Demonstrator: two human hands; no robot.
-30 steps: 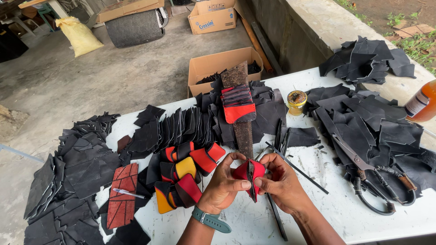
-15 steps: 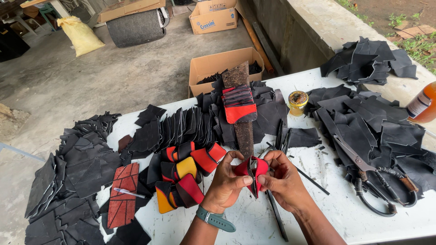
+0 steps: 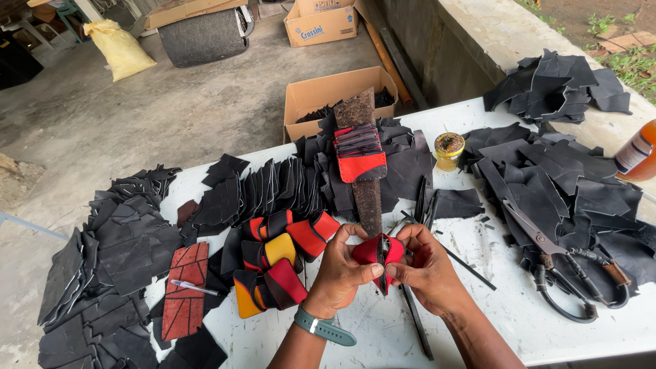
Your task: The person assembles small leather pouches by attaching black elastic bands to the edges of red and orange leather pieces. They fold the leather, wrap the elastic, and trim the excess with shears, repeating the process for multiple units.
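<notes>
Red-and-black leather piece: pinched upright between both hands above the white surface, as 0.5 s ago.
Left hand: closed on the piece's left edge, now curled higher over it.
Right hand: gripping the right edge, thumb meeting the left thumb.
Scissors: lying unmoved, right.
</notes>
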